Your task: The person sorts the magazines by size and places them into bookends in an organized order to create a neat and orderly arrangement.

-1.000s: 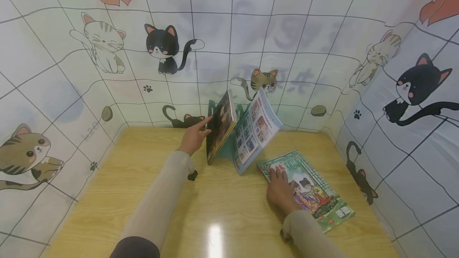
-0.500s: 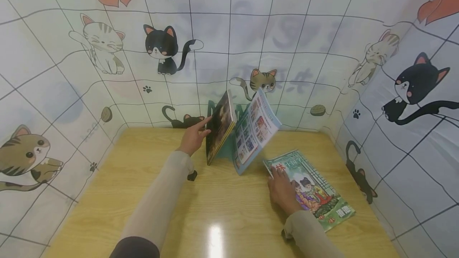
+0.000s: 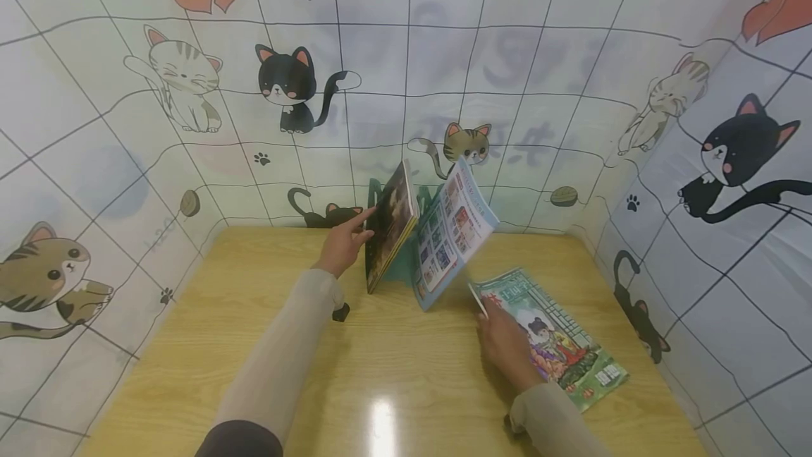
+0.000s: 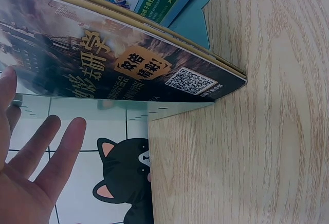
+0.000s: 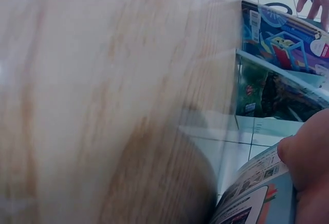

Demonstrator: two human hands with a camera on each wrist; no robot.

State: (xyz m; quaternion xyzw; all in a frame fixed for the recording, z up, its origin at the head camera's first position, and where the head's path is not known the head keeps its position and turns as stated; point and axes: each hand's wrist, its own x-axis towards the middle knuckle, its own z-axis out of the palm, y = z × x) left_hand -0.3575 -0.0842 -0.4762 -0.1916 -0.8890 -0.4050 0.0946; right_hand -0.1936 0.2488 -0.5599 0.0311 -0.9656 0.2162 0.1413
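My left hand point(image 3: 342, 242) touches the front of a dark-covered magazine point(image 3: 393, 217) with extended fingers; in the left wrist view its fingers are spread. That magazine stands tilted with others behind it in a teal book holder point(image 3: 398, 271). To its right a blue-and-white magazine point(image 3: 453, 231) leans outward in the holder. My right hand point(image 3: 507, 344) pinches the left edge of a green illustrated magazine point(image 3: 571, 344) lying on the table, and that edge is raised. The right wrist view shows the thumb against the magazine's printed underside point(image 5: 257, 188).
The wooden table point(image 3: 393, 351) is walled at the back and sides by a white sheet point(image 3: 374, 62) printed with grid lines and cartoon cats. The book holder stands near the back wall, between my two hands.
The green magazine's left edge has lifted, and my right hand has moved slightly right and down, its fingers now gripping that edge. The left hand and the standing magazines stay still.
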